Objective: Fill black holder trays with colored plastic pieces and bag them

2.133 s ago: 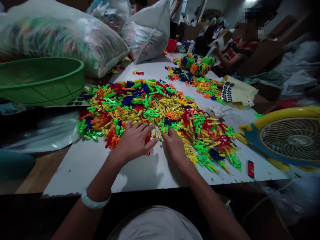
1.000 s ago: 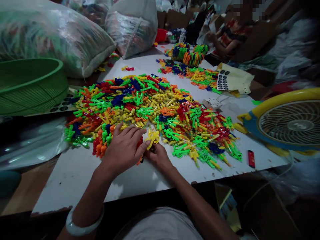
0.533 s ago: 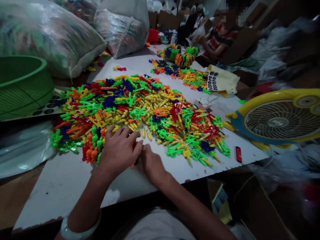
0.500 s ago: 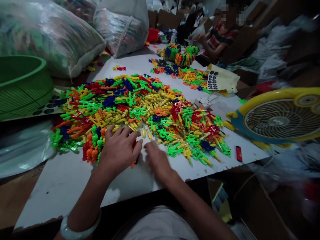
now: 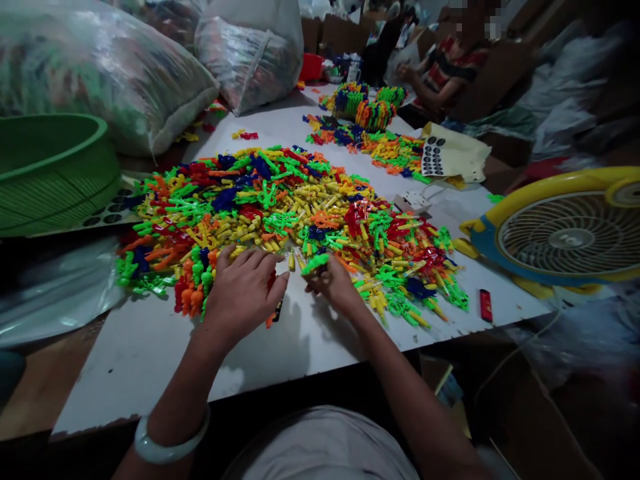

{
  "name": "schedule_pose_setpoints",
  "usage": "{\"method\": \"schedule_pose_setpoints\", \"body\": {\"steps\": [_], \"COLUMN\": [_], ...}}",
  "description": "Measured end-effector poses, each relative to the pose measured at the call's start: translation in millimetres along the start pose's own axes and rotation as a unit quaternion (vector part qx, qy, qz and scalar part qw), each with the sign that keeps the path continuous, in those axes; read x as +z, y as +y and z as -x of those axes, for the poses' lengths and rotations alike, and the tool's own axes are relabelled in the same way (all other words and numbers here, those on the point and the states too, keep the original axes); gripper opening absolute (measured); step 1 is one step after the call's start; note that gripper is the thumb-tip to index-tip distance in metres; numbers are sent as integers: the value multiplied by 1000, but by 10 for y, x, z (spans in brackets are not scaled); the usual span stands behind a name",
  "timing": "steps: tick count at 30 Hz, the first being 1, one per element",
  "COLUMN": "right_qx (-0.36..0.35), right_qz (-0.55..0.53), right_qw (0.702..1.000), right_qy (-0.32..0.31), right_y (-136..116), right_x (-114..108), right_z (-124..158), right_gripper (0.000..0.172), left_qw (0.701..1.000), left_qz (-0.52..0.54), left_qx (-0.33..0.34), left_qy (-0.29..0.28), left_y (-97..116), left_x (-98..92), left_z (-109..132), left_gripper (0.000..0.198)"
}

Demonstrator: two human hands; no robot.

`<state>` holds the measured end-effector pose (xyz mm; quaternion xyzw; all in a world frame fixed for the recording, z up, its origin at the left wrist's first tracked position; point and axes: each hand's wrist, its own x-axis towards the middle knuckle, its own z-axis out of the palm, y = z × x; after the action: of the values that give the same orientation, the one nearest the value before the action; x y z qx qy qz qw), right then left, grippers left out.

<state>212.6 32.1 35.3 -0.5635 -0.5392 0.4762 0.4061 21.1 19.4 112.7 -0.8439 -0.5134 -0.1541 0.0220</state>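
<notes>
My left hand (image 5: 245, 283) is curved over a row of small plastic toy figures (image 5: 193, 293) standing at the near edge of the pile. Red, orange and black bits of them show beside and under its thumb; the rest is hidden by the palm. Just to the right, my right hand (image 5: 337, 287) is raised a little above the white table and pinches a bright green toy figure (image 5: 315, 264). Beyond both hands spreads a heap of yellow toy pieces (image 5: 310, 200), mixed with green, red, orange and blue figures.
A green basket (image 5: 55, 180) and filled plastic sacks (image 5: 115, 73) stand at the left. To the right are a yellow fan (image 5: 570, 233) and a red lighter (image 5: 485, 305). Bundled figures (image 5: 375, 115) and a seated person (image 5: 450, 73) are farther back. The table edge (image 5: 350, 371) runs close to my body.
My right hand has risen slightly from the table and moved right; a green toy figure now shows in its fingers. My left hand stays over the row. The view has shifted a little.
</notes>
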Motion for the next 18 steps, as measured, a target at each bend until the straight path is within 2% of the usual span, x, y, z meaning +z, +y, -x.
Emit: {"method": "schedule_pose_setpoints", "body": {"steps": [1, 3, 7, 9, 12, 15, 17, 18], "right_qx": [24, 50, 27, 21, 18, -81, -149, -161], "right_qz": [-69, -139, -134, -117, -76, 14, 82, 110], "right_qw": [997, 988, 982, 980, 987, 994, 984, 980], "right_qy": [-24, -44, -127, -159, -138, -72, -43, -36], "right_y": [12, 24, 26, 58, 167, 270, 301, 307], "right_x": [97, 240, 343, 367, 425, 483, 517, 535], "right_z": [-3, -10, -51, -84, -107, -57, 3, 31], "right_gripper": [32, 36, 18, 14, 10, 13, 19, 21], "left_qw": [1000, 1000, 1000, 1000, 1000, 999, 998, 997], "left_qz": [-1, 0, 7, 14, 25, 38, 53, 61], "left_qx": [-3, -4, -6, -9, -14, -26, -36, -39], "left_qy": [1, 3, 11, 12, 7, 4, -2, -4], "left_y": [-3, -6, -2, 4, 12, 16, 24, 29], "left_x": [3, 7, 2, -2, -9, -29, -52, -63], "left_z": [-2, -4, -1, 1, 1, 7, 21, 30], "left_gripper": [36, 38, 41, 43, 45, 46, 46, 46]}}
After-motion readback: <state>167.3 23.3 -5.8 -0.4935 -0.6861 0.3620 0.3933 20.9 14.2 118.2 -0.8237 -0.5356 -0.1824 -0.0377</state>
